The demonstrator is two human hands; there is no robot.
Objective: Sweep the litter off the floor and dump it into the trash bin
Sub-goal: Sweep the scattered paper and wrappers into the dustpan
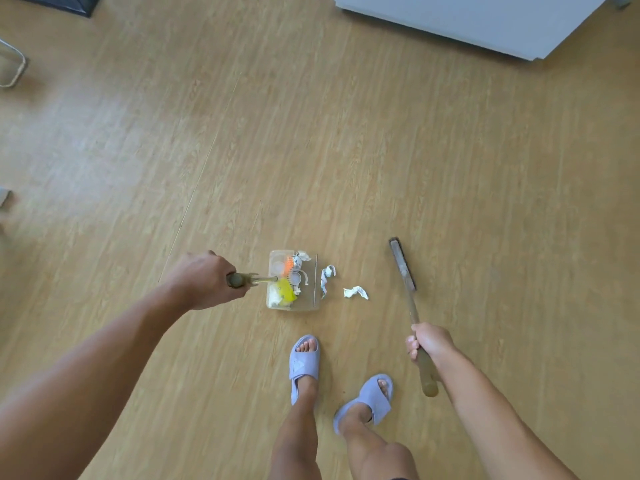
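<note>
My left hand (204, 280) grips the top of the dustpan handle (242, 279). The clear dustpan (310, 304) rests on the wooden floor and holds yellow, orange and white litter (286, 292). Just right of its lip lie two crumpled white paper scraps: a strip (326, 277) and a small wad (355, 292). My right hand (429, 342) holds the broom handle (426, 374). The narrow broom head (402, 265) sits on the floor to the right of the scraps, apart from them.
My two feet in lilac slippers (304, 363) stand just below the dustpan. A white cabinet or appliance (485, 19) fills the top right. A dark object (62, 3) sits at the top left and a wire frame (12, 69) at the left edge.
</note>
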